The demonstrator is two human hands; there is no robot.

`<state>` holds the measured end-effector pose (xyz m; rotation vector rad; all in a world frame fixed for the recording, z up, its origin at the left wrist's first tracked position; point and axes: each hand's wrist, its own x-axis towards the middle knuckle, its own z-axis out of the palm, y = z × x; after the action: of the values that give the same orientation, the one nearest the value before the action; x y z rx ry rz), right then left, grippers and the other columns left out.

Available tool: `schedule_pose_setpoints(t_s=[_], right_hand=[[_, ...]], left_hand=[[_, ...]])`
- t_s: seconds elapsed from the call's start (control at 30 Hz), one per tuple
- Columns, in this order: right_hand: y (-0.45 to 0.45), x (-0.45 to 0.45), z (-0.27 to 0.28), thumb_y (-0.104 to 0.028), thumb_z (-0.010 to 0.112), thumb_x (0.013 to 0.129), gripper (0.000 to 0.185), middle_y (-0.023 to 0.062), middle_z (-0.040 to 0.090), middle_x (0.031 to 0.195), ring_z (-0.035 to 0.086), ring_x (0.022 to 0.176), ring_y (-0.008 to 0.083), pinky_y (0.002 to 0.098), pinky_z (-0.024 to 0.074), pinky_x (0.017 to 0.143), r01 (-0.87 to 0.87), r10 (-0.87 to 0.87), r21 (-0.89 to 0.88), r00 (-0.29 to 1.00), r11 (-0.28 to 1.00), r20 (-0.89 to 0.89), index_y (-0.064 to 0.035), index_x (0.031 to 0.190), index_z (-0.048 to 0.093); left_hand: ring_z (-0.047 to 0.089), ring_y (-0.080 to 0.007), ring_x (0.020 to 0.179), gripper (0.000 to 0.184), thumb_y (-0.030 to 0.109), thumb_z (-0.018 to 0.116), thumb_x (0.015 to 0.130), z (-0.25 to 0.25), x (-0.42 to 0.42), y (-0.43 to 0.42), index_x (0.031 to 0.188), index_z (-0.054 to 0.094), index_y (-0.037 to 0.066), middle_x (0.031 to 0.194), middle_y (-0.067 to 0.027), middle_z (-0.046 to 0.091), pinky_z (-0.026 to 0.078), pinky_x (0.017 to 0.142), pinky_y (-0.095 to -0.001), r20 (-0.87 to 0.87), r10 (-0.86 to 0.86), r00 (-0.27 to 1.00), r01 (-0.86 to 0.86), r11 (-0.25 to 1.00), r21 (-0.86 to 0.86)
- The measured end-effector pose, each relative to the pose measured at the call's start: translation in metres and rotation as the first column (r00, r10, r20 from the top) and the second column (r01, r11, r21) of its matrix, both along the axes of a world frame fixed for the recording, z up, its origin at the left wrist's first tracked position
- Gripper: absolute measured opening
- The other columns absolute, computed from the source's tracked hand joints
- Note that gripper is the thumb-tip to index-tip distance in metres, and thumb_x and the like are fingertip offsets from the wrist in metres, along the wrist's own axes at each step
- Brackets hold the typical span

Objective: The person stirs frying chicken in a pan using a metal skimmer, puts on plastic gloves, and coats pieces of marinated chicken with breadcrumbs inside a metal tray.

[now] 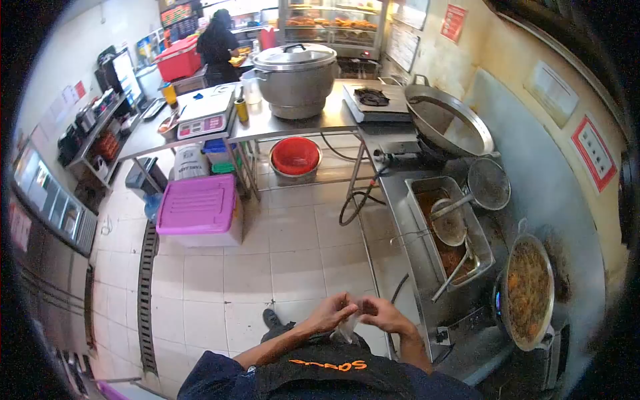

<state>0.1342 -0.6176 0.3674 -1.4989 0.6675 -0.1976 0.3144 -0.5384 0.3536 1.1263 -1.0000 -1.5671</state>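
Both hands are close together in front of my apron, fingers bent inward. My left hand point(331, 314) pinches a thin, whitish see-through plastic piece point(346, 329) that hangs down between the hands. My right hand point(387, 316) has its fingertips closed on the upper part of the same plastic. Whether it is a bag or a glove cannot be made out. To the right of my hands is the steel counter point(400, 220). On it a rectangular metal tray point(490, 257) holds brown liquid, a ladle point(450, 225) and other long-handled tools.
A wok of food point(529, 290) sits over a blue flame at right. Behind it are a mesh strainer point(489, 183) and a large tilted wok point(450, 127). A big lidded pot point(295, 83) and a scale point(203, 123) stand ahead. A purple-lidded box point(198, 205) is on the floor. Another person point(217, 50) works at the back.
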Motion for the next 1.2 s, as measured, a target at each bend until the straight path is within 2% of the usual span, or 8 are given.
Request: schedule_pose_setpoints(t_s=[0.13, 0.23, 0.53, 0.7, 0.83, 0.97, 1.0, 1.2], right_hand=[[0.020, 0.049, 0.003, -0.015, 0.066, 0.079, 0.024, 0.0019, 0.061, 0.080, 0.056, 0.075, 0.0108, 0.0268, 0.0468, 0.068, -0.105, 0.108, 0.086, 0.993, 0.991, -0.038, -0.0013, 0.097, 0.057], [0.034, 0.085, 0.005, -0.015, 0.063, 0.081, 0.015, 0.0022, 0.062, 0.075, 0.056, 0.071, 0.0104, 0.0266, 0.0469, 0.066, -0.152, 0.150, -0.046, 0.987, 0.987, -0.057, -0.0015, 0.087, 0.062], [0.106, 0.212, 0.024, -0.023, 0.060, 0.083, 0.023, 0.0002, 0.058, 0.065, 0.052, 0.058, 0.0094, 0.0247, 0.0434, 0.055, -0.392, 0.404, -0.389, 0.913, 0.834, -0.054, -0.0012, 0.075, 0.059], [0.147, 0.292, -0.005, -0.025, 0.049, 0.090, 0.027, 0.0006, 0.050, 0.066, 0.048, 0.064, 0.0104, 0.0260, 0.0416, 0.062, -0.373, 0.370, -0.031, 0.902, 0.927, 0.221, -0.0029, 0.074, 0.051], [0.174, 0.350, 0.014, -0.024, 0.051, 0.089, 0.021, 0.0016, 0.052, 0.076, 0.050, 0.072, 0.0134, 0.0273, 0.0426, 0.073, -0.445, 0.428, 0.049, 0.883, 0.894, 0.193, -0.0036, 0.092, 0.050], [0.223, 0.409, 0.022, -0.013, 0.065, 0.076, 0.029, 0.0047, 0.060, 0.083, 0.056, 0.083, 0.0135, 0.0270, 0.0450, 0.074, -0.849, 0.849, -0.352, 0.482, 0.393, -0.215, 0.0002, 0.100, 0.058], [0.229, 0.426, 0.017, -0.007, 0.064, 0.075, 0.018, 0.0042, 0.061, 0.080, 0.056, 0.078, 0.0108, 0.0258, 0.0461, 0.068, -0.867, 0.858, -0.144, 0.494, 0.476, -0.138, 0.0009, 0.091, 0.061], [0.265, 0.514, -0.016, -0.011, 0.059, 0.076, 0.012, 0.0049, 0.063, 0.073, 0.056, 0.068, 0.0104, 0.0261, 0.0445, 0.060, -0.830, 0.838, -0.179, 0.543, 0.528, -0.047, -0.0010, 0.082, 0.062]], left_hand=[[0.051, -0.0104, 0.073, 0.019, 0.019, 0.055, 0.088, 0.018, 0.032, 0.030, 0.087, 0.047, 0.002, 0.078, -0.0024, 0.053, 0.043, 0.065, -0.0260, 0.014, 0.107, 0.994, -0.107, 0.994, 0.008], [0.053, -0.0124, 0.083, 0.021, 0.016, 0.058, 0.086, -0.006, 0.060, 0.059, 0.097, 0.049, 0.000, 0.087, -0.0046, 0.056, 0.044, 0.074, -0.0285, 0.203, 0.172, 0.964, -0.173, 0.985, -0.016], [0.053, -0.0112, 0.080, 0.023, 0.007, 0.065, 0.077, 0.000, 0.168, 0.184, 0.097, 0.055, 0.000, 0.086, -0.0028, 0.059, 0.043, 0.073, -0.0266, 0.063, 0.086, 0.994, -0.091, 0.992, 0.083], [0.054, -0.0113, 0.082, 0.023, 0.010, 0.067, 0.074, 0.009, 0.222, 0.252, 0.094, 0.058, 0.001, 0.087, -0.0028, 0.060, 0.044, 0.076, -0.0280, 0.214, 0.077, 0.974, -0.112, 0.981, 0.157], [0.056, -0.0139, 0.084, 0.023, 0.010, 0.064, 0.076, -0.016, 0.249, 0.304, 0.097, 0.059, 0.001, 0.089, -0.0051, 0.061, 0.044, 0.078, -0.0290, 0.137, 0.286, 0.948, -0.307, 0.935, 0.175], [0.055, -0.0181, 0.095, 0.033, 0.018, 0.057, 0.081, -0.014, 0.276, 0.331, 0.109, 0.055, 0.000, 0.100, -0.0103, 0.060, 0.043, 0.083, -0.0315, 0.253, 0.539, 0.803, -0.576, 0.811, 0.102], [0.055, -0.0136, 0.079, 0.024, 0.010, 0.056, 0.080, -0.030, 0.280, 0.339, 0.101, 0.055, 0.000, 0.083, -0.0060, 0.059, 0.044, 0.071, -0.0281, 0.174, 0.610, 0.773, -0.616, 0.787, -0.023], [0.048, -0.0106, 0.074, 0.018, 0.005, 0.059, 0.067, -0.026, 0.326, 0.381, 0.083, 0.052, 0.001, 0.074, -0.0025, 0.052, 0.040, 0.066, -0.0253, 0.221, 0.769, 0.599, -0.798, 0.597, 0.084]])
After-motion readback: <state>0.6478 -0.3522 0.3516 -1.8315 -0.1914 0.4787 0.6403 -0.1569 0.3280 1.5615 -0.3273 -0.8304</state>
